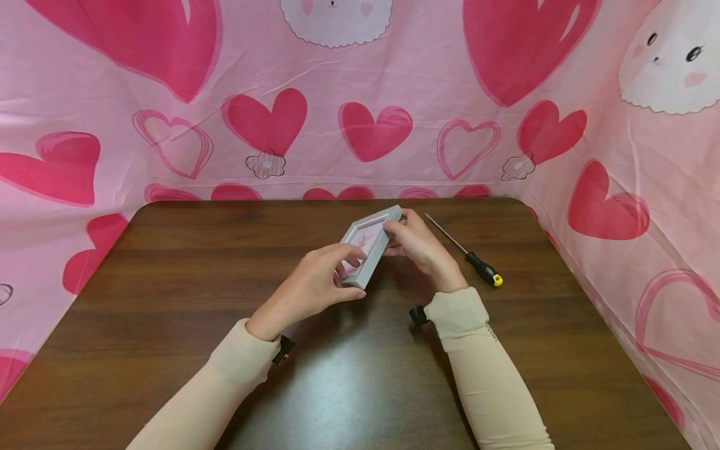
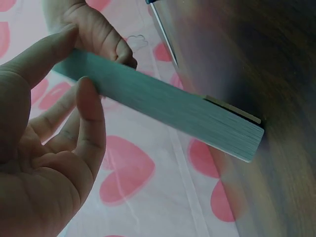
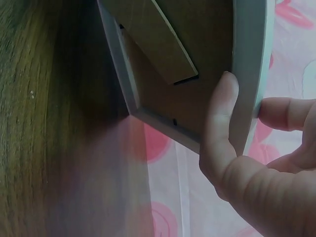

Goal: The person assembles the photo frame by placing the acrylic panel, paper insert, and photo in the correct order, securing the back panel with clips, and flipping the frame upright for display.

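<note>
Both hands hold a light grey picture frame [image 1: 367, 247], tilted over the wooden table. Its front, with a pale pink picture inside, faces up and leftward in the head view. My left hand [image 1: 315, 278] grips the near end, thumb at the lower corner and fingers over the front. At the far right edge, my right hand [image 1: 419, 247] pinches the frame between thumb and fingers. The right wrist view shows the brown backing board [image 3: 155, 96] with a flat stand leg [image 3: 170, 61] and a small dark tab [image 3: 175, 122]. From the left wrist, the frame's side [image 2: 163, 101] appears edge-on.
A screwdriver [image 1: 482, 269] with a black and yellow handle lies on the brown table [image 1: 225, 275], right of the right hand, its shaft pointing away. Pink heart-patterned cloth [image 1: 320, 75] hangs behind the table and along its sides.
</note>
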Available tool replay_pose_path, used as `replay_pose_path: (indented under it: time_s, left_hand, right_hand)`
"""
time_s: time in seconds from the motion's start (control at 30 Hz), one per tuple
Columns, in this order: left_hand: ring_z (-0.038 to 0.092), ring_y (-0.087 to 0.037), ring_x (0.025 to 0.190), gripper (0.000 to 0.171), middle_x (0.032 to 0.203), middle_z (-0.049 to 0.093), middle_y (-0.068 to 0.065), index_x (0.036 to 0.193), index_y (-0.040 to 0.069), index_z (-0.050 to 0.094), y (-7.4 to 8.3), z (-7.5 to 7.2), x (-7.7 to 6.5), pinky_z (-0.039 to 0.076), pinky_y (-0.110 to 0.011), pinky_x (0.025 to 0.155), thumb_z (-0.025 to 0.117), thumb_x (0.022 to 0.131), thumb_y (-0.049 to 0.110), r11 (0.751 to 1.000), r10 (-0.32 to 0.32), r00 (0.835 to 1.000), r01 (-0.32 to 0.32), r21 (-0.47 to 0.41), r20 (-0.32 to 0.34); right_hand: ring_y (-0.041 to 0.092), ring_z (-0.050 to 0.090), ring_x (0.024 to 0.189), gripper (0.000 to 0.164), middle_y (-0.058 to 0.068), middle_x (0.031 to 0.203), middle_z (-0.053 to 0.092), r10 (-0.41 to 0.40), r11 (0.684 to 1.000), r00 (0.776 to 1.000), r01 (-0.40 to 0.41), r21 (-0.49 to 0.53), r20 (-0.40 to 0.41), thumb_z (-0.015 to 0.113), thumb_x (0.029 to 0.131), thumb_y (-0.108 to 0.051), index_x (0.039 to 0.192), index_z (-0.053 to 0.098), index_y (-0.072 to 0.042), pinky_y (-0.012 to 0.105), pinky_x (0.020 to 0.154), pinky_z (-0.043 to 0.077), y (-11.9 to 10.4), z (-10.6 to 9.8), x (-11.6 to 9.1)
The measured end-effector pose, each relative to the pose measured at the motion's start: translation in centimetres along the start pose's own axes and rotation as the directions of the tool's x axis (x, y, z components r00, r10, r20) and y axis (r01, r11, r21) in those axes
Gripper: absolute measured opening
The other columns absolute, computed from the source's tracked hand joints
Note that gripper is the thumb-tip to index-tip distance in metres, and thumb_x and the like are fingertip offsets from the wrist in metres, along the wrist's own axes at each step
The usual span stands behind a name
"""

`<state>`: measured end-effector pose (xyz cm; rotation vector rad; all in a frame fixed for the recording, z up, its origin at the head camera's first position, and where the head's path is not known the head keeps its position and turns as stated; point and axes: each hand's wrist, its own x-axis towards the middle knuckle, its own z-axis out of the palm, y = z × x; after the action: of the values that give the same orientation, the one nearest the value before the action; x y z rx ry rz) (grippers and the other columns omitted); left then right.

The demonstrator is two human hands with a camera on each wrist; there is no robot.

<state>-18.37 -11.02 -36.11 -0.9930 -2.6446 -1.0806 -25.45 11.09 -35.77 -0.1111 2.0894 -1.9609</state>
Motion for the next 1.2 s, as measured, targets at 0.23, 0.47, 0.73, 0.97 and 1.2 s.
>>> replay_pose_path:
  time_s: [0.23, 0.47, 0.73, 0.97, 1.2]
  left_hand:
    - [0.058, -0.010, 0.080, 0.058, 0.102, 0.060, 0.003, 0.120, 0.017, 0.057, -0.8, 0.0, -0.1, 0.051, -0.025, 0.065, 0.086, 0.070, 0.030, 0.999, -0.046, 0.997, 0.044, 0.029, 0.069]
    - [0.054, -0.019, 0.097, 0.079, 0.114, 0.056, -0.005, 0.134, 0.019, 0.049, -1.6, -0.2, -0.4, 0.047, -0.037, 0.079, 0.087, 0.067, 0.038, 0.962, -0.264, 0.956, 0.253, 0.100, 0.124]
    - [0.050, -0.023, 0.102, 0.096, 0.121, 0.052, -0.012, 0.143, 0.011, 0.036, -2.3, -0.1, -0.7, 0.045, -0.041, 0.087, 0.087, 0.066, 0.038, 0.923, -0.386, 0.906, 0.377, 0.081, 0.175]
    - [0.054, -0.021, 0.096, 0.090, 0.113, 0.059, -0.008, 0.137, 0.002, 0.039, -2.7, -0.1, -0.7, 0.047, -0.036, 0.083, 0.087, 0.068, 0.034, 0.901, -0.431, 0.877, 0.431, 0.050, 0.214]
    - [0.055, -0.022, 0.096, 0.083, 0.110, 0.062, -0.007, 0.134, 0.001, 0.044, -3.2, 0.1, -0.6, 0.047, -0.037, 0.084, 0.086, 0.069, 0.030, 0.891, -0.453, 0.862, 0.447, 0.078, 0.228]
  right_hand:
    - [0.031, 0.061, 0.087, 0.044, 0.023, 0.115, 0.049, 0.029, 0.998, 1.000, -0.029, -0.052, -0.001, 0.047, 0.096, -0.014, 0.134, 0.030, 0.002, 0.041, 0.073, 0.056, 0.3, -0.4, 0.2]
    - [0.030, 0.062, 0.089, 0.045, 0.024, 0.115, 0.053, 0.049, 0.995, 0.999, -0.048, -0.091, 0.005, 0.044, 0.095, -0.013, 0.135, 0.031, 0.002, 0.043, 0.075, 0.055, 0.7, -0.7, 0.3]
    - [0.030, 0.062, 0.090, 0.043, 0.022, 0.115, 0.054, 0.057, 0.993, 0.998, -0.055, -0.106, 0.009, 0.044, 0.095, -0.013, 0.135, 0.034, 0.001, 0.044, 0.077, 0.055, 1.2, -1.1, 0.5]
    - [0.031, 0.059, 0.097, 0.049, 0.021, 0.120, 0.052, 0.057, 0.982, 0.998, -0.058, -0.180, -0.011, 0.044, 0.096, -0.013, 0.141, 0.029, 0.000, 0.046, 0.082, 0.053, 1.5, -1.3, 0.8]
    - [0.029, 0.053, 0.105, 0.065, 0.019, 0.124, 0.046, 0.030, 0.955, 0.999, -0.038, -0.295, -0.030, 0.047, 0.095, -0.011, 0.150, 0.013, -0.002, 0.044, 0.083, 0.053, 1.9, -1.5, 1.0]
